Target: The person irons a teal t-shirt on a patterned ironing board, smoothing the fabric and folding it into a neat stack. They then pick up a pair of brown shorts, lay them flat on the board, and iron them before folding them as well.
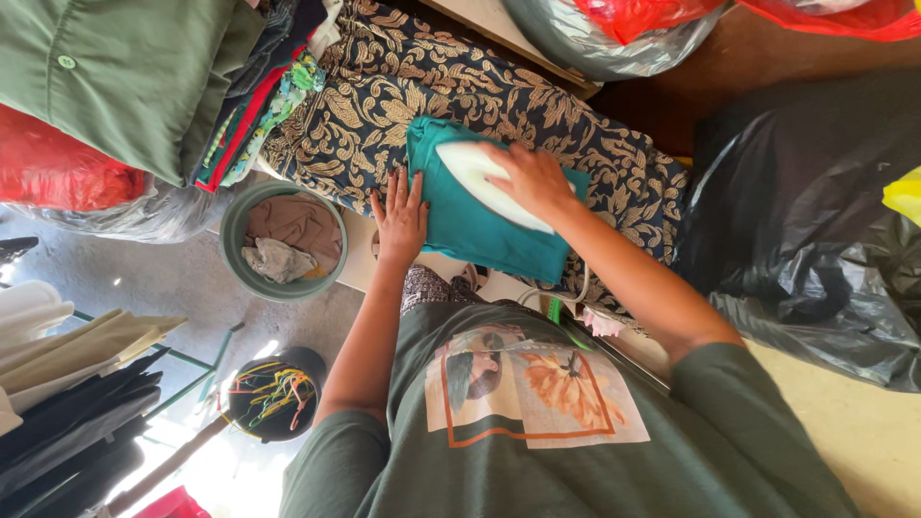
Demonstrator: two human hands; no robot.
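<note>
Centrally, the right hand point(532, 177) grips a white iron point(487, 182) on a folded teal cloth point(480, 235) lying on the patterned tabletop point(384, 105). The left hand point(401, 219), open and flat, pins its left edge. Judged best: keep fingers clear, strokes even.

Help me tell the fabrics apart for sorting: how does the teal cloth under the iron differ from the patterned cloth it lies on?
The teal cloth is plain, one solid colour; the patterned cloth is dark with gold leafy scrolls. The teal cloth is small and folded into a neat block; the patterned cloth spreads wide beneath it, covering the board. The left hand and the right hand, with the white iron, press on the teal cloth. Both lie flat.
</note>
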